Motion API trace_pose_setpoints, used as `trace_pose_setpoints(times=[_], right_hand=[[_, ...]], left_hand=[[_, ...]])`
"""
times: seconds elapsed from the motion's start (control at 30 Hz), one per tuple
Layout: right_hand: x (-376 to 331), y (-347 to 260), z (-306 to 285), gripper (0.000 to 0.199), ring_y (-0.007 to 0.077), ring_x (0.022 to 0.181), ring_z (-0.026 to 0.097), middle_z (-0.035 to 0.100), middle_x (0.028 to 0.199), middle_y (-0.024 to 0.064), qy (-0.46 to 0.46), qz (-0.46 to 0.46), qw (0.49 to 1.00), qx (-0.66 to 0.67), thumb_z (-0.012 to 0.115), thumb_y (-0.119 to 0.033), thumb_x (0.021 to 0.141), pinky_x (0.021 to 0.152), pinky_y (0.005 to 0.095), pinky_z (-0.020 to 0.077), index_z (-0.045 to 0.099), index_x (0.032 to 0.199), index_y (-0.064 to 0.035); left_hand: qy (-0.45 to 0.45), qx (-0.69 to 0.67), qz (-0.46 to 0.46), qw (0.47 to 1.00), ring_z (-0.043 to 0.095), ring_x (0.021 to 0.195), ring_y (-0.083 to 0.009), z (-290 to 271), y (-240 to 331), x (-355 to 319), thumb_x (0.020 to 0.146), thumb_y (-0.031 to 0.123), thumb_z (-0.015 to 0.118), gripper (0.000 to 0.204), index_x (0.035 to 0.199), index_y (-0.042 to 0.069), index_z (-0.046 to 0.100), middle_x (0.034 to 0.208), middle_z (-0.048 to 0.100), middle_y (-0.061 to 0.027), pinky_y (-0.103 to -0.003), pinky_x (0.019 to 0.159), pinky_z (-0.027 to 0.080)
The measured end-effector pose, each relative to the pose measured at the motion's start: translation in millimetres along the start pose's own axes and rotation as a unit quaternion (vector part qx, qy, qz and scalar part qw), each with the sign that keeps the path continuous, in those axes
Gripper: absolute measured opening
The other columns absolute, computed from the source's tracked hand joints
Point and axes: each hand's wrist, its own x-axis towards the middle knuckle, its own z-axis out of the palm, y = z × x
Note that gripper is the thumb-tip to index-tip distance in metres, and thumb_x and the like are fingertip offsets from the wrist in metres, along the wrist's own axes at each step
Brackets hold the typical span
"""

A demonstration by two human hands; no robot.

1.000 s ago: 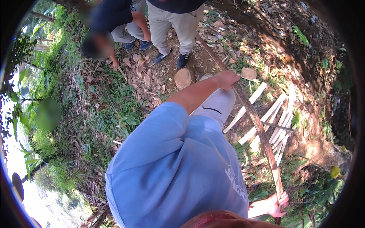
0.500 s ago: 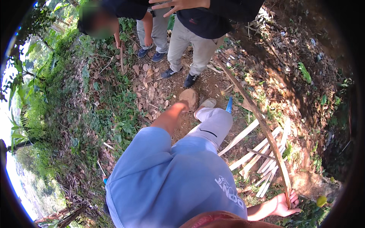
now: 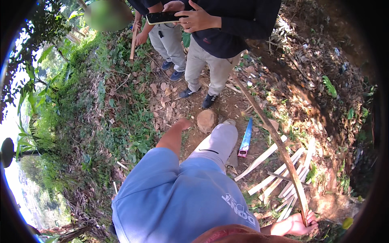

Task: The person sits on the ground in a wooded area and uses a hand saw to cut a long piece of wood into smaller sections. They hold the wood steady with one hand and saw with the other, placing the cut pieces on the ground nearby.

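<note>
Head view shows my right hand (image 3: 298, 223) down at about five o'clock, fingers wrapped tight around the lower end of a long brown pole (image 3: 270, 133), which leans up and away toward one o'clock until its far end meets the legs of a person in beige trousers (image 3: 210, 67). My left hand (image 3: 183, 123) sits near the middle of the frame, just left of a round stone (image 3: 206, 120); I see its back only, so I cannot tell whether the fingers are spread or curled, and it seems to hold nothing. At my right knee, toward three o'clock of the stone, a blue-handled saw (image 3: 245, 138) lies on the dirt, and a fan of pale split slats (image 3: 279, 176) lies under the pole at four o'clock. That person holds a phone (image 3: 164, 17) at twelve o'clock, with a second person close behind. My worry is the pole: it is long, gripped at one end only, and its tip is near the bystanders' shins, so any swing could strike them. The sloping, leaf-strewn ground could slip underfoot, and the saw lies close to my leg.
</note>
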Motion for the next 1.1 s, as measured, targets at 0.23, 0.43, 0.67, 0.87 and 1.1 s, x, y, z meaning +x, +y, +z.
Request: trace_pose_setpoints(times=[0.23, 0.43, 0.67, 0.87, 1.1], right_hand=[[-37.1, -8.7, 47.0, 0.033, 0.0163, 0.072, 0.040, 0.039, 0.077, 0.0025, 0.022, 0.015, 0.999, -0.030, 0.055, -0.017, 0.109, 0.071, 0.0345, 0.0338, 0.039, 0.081, -0.0105], [-19.7, 10.5, -8.0, 0.035, 0.0156, 0.073, 0.038, 0.037, 0.076, 0.0017, 0.064, -0.011, 0.997, 0.031, 0.055, -0.015, 0.110, 0.071, 0.0337, 0.0326, 0.037, 0.081, -0.0102], [-24.7, 13.7, -4.2, 0.035, 0.0164, 0.072, 0.037, 0.034, 0.073, 0.0016, 0.119, -0.046, 0.991, 0.031, 0.056, -0.012, 0.107, 0.070, 0.0327, 0.0310, 0.036, 0.078, -0.0135], [-19.8, 17.9, -7.8, 0.029, 0.0153, 0.069, 0.060, 0.056, 0.068, -0.0055, 0.114, 0.094, 0.983, 0.108, 0.070, -0.032, 0.095, 0.077, 0.0389, 0.0509, 0.057, 0.072, -0.0207], [-17.2, 14.4, 19.2, 0.040, 0.0153, 0.069, 0.033, 0.031, 0.073, -0.0006, 0.141, -0.032, 0.989, -0.036, 0.049, -0.023, 0.111, 0.069, 0.0328, 0.0287, 0.031, 0.076, -0.0150]], left_hand=[[-0.073, -0.414, -0.160, 0.893, 0.078, 0.087, -0.0231, 17.5, 86.5, 1.6, 0.102, 0.036, 0.055, 0.039, 0.106, 0.006, 0.078, 0.099, 0.080, -0.0103, -0.041, 0.072, 0.059], [-0.156, -0.449, -0.224, 0.851, 0.077, 0.083, -0.0196, 26.8, 85.5, -34.9, 0.103, 0.047, 0.056, 0.043, 0.113, 0.010, 0.076, 0.100, 0.080, -0.0061, -0.043, 0.070, 0.060], [-0.081, -0.468, -0.263, 0.840, 0.078, 0.078, -0.0261, 9.6, 65.2, -44.8, 0.101, 0.031, 0.063, 0.035, 0.098, -0.001, 0.076, 0.092, 0.078, -0.0161, -0.040, 0.064, 0.064], [0.112, -0.240, -0.234, 0.936, 0.077, 0.096, -0.0357, -44.4, 31.6, -2.0, 0.098, 0.027, 0.062, 0.032, 0.099, -0.002, 0.075, 0.104, 0.076, -0.0206, -0.047, 0.080, 0.064], [0.434, 0.196, 0.084, 0.875, 0.051, 0.143, -0.0345, -353.6, 127.2, -16.6, 0.089, 0.020, 0.068, 0.036, 0.121, 0.004, 0.071, 0.141, 0.063, -0.0178, -0.048, 0.120, 0.042]])
